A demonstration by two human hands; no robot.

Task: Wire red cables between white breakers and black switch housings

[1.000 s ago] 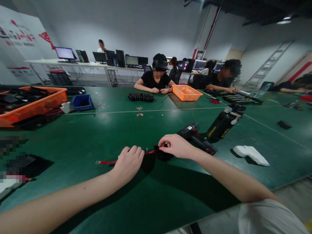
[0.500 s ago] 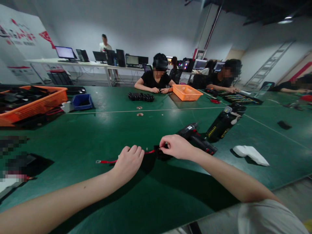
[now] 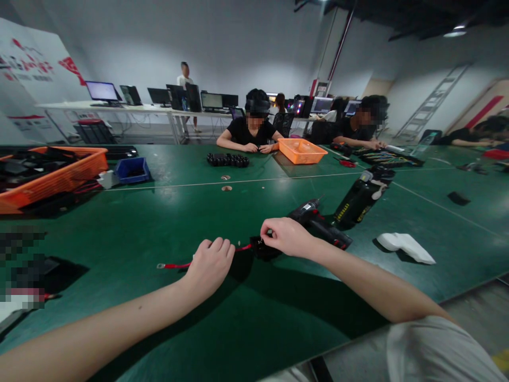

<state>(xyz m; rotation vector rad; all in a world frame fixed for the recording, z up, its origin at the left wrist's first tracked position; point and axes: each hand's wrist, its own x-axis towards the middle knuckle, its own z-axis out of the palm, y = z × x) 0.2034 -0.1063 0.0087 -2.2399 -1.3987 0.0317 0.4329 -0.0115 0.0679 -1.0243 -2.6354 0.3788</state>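
My left hand (image 3: 210,265) is closed around the middle of a red cable (image 3: 176,266), whose ring terminal sticks out to the left. The cable's other end runs into a small black part (image 3: 259,248) on the green table. Over that part my right hand (image 3: 284,237) has its thumb and index finger pinched together; anything between the fingertips is too small to make out. Just beyond my right hand lies a black and red power drill (image 3: 324,228).
A black bottle (image 3: 362,197) and a white object (image 3: 405,247) are at the right. An orange basket (image 3: 85,170) and a blue bin (image 3: 133,171) stand far left. Across the table (image 3: 178,212), a person sits by an orange tray (image 3: 301,154) and black round parts (image 3: 227,160).
The view has shifted slightly. Both hands keep nearly the same pose, with my right hand's fingers a little higher, showing more of the black part. A standing person in the background has moved right.
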